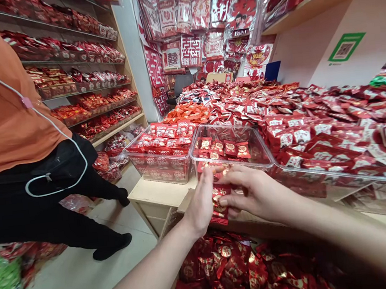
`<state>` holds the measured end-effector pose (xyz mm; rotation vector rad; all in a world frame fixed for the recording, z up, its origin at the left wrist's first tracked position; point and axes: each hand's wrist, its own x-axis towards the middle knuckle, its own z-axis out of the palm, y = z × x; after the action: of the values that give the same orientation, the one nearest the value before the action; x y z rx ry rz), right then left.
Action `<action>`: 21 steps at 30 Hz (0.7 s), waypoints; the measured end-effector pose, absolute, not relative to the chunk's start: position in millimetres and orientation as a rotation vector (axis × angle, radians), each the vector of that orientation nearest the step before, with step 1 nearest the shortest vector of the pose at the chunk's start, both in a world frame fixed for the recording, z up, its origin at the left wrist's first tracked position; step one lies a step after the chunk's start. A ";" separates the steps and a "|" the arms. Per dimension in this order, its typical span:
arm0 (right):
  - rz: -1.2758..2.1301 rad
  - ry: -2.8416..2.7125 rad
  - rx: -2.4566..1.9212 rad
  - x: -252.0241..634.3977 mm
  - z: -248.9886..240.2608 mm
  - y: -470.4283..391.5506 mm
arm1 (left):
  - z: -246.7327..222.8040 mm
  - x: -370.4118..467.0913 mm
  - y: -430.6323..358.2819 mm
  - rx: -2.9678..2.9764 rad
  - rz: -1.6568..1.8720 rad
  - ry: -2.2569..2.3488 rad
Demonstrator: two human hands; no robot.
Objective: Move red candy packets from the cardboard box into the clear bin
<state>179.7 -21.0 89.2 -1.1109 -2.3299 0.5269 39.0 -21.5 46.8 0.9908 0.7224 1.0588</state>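
Between my two hands, above an open cardboard box, are red wrapped packets (220, 202). My right hand (249, 191) pinches them with thumb and fingers from the right. My left hand (201, 203) is upright against their left side, its fingers pressed together. Just beyond the hands stands a clear plastic bin (257, 149) with rows of small red packets (230, 148) inside. Many loose red packets (238, 268) fill the cardboard box (168, 223) below my forearms.
Left of the clear bin is a full bin of red packets (162, 164) on a cream table (150, 192). Larger heaps (333, 134) spread right and behind. A person in orange (12, 103) stands at left beside stocked shelves (77, 60).
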 end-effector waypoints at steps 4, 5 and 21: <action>0.636 -2.182 -1.099 195.8 79.2 -28.0 | 45.6 41.7 -28.0 1.307 0.910 0.628; 0.703 -2.148 -1.110 200.4 79.0 -26.9 | 45.3 42.3 -28.7 1.339 0.866 0.619; 0.337 -2.005 -1.780 203.4 110.5 122.0 | 38.8 41.9 -23.1 1.548 0.738 0.791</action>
<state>203.4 122.0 110.5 -1.7796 -2.0048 0.3370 41.9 -23.1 38.8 1.5481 0.7910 0.7376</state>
